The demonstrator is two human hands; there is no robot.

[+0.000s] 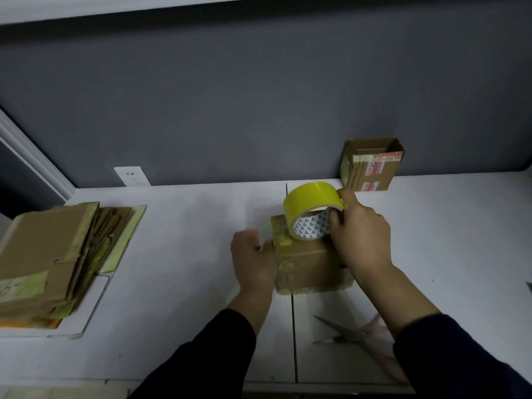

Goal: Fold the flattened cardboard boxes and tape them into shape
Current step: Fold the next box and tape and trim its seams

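A small folded cardboard box [311, 264] stands in the middle of the white table [187, 226]. My right hand [359, 234] grips a yellow tape roll [312, 210] that rests on edge on the far end of the box's top. My left hand [253, 259] presses against the box's left side, thumb at the top edge, fingers loosely bent. Old yellowish tape marks the box's left and near edges.
A pile of flattened cardboard boxes [54, 254] lies on the left. A folded box [371, 165] with red-and-white labels stands at the back right against the grey wall. Scissors [357, 338] lie open near the front, right of the table seam. A wall socket [131, 176] is behind.
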